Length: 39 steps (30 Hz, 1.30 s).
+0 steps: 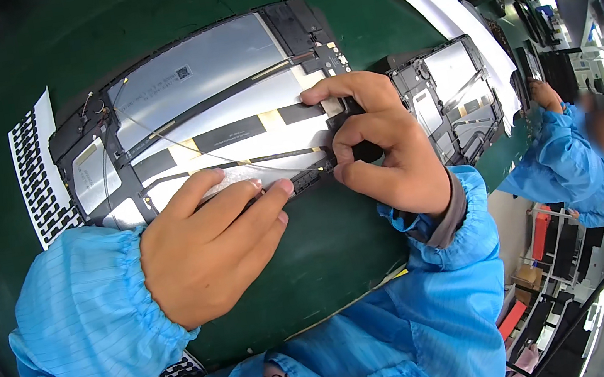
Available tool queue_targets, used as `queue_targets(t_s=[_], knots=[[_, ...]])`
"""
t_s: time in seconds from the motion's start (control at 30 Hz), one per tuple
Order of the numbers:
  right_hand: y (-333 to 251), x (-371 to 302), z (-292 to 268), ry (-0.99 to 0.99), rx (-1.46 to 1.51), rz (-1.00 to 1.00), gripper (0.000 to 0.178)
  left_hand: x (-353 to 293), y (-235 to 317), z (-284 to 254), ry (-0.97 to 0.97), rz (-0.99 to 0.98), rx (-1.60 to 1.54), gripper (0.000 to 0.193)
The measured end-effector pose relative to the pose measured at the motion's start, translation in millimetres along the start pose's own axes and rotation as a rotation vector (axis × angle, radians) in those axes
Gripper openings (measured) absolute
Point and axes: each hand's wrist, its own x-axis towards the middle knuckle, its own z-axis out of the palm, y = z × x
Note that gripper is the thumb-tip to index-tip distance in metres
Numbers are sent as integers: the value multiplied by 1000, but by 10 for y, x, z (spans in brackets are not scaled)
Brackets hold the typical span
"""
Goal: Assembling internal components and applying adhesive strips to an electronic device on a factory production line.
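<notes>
An opened tablet-like device (pixel 228 113) lies tilted on the green bench, its silver panels, black strips and yellowish tape facing up. Across it runs a thin grey cable (pixel 178 141), from the upper left to the lower right edge. My left hand (pixel 210 253) rests with fingers stretched along the device's lower edge, touching it. At the lower right corner, my right hand (pixel 386 152) has thumb and a finger pressed together beside the cable's end. What sits between those tips is hidden. Another finger of this hand touches the device higher up.
A second similar device (pixel 451 88) lies to the right of my right hand. White sheets (pixel 439 8) lie behind it. At left is a white sheet with rows of black pieces (pixel 43 180). A person in blue (pixel 563 157) works at the right; a rack (pixel 555 260) stands there.
</notes>
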Motion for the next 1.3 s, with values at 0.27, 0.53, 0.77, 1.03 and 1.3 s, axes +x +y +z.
queue_targets(t_s=[0.27,0.53,0.77,1.03,1.3], knots=[[-20,0,43,66,32,13,6,49,25,2,-12,-3,28,20],[-52,-33,-9,60,24,22,10,193,3,175,-36,59,62,37],[9,-180,-127,210,171,156,15,206,-1,167,-15,59,50,28],[-92,-147,-25,135,-75,9,20,197,1,177,1,43,26,28],[-52,-160,-7,132,-117,-32,18,195,-3,173,-26,53,19,27]])
